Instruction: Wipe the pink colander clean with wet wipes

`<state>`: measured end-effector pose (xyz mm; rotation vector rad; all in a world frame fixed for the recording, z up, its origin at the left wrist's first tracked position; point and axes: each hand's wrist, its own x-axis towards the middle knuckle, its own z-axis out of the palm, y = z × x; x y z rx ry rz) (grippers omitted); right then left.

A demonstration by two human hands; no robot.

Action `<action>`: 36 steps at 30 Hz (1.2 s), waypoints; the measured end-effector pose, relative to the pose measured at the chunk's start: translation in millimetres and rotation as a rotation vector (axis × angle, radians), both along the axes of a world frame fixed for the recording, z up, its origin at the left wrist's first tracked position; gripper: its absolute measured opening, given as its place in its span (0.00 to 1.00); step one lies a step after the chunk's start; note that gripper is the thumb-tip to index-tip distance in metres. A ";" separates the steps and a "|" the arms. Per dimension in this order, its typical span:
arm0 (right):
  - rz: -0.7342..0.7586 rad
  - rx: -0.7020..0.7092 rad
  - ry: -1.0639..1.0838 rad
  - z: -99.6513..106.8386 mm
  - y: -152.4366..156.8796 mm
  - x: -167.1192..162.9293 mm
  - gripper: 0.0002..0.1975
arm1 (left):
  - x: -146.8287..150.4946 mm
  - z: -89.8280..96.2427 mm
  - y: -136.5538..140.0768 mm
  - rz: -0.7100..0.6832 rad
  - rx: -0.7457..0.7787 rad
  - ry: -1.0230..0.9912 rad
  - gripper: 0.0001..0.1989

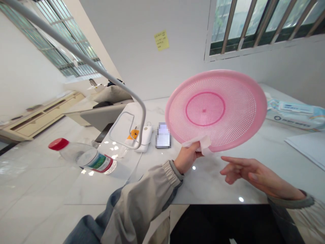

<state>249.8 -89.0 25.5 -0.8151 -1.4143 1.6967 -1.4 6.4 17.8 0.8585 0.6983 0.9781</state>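
A round pink plastic colander with a mesh bottom is held up and tilted above the white table. My left hand grips its near rim through a white wipe, which is folded over the edge. To the right, my right hand hovers beneath the colander's rim, apart from it. Its fingers are loosely stretched out, some slightly curled, and nothing shows in them.
A water bottle with a red cap stands at the left edge of the marble-patterned table. Behind my left hand lie a phone and a white power bank, near a white bent metal frame. A wipes pack and paper lie right.
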 end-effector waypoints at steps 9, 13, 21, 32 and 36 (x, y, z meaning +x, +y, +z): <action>0.210 -0.041 -0.061 6.2 2.4 -21.8 0.35 | 2.4 11.1 -7.8 -0.106 -0.043 -0.032 0.20; 0.172 -0.040 -0.122 -0.4 0.8 -33.7 0.38 | 4.3 12.1 -11.6 -0.148 -0.021 -0.038 0.15; -0.057 0.054 -0.119 -12.2 4.2 -42.6 0.24 | 0.8 8.2 -10.6 -0.245 -0.001 0.011 0.16; -0.362 0.094 -0.216 -15.1 6.4 -46.0 0.32 | -0.5 -0.8 -10.2 -0.161 0.047 0.150 0.22; -0.378 0.102 -0.233 -12.5 7.3 -46.0 0.26 | -3.3 5.7 -12.7 -0.189 0.119 0.196 0.22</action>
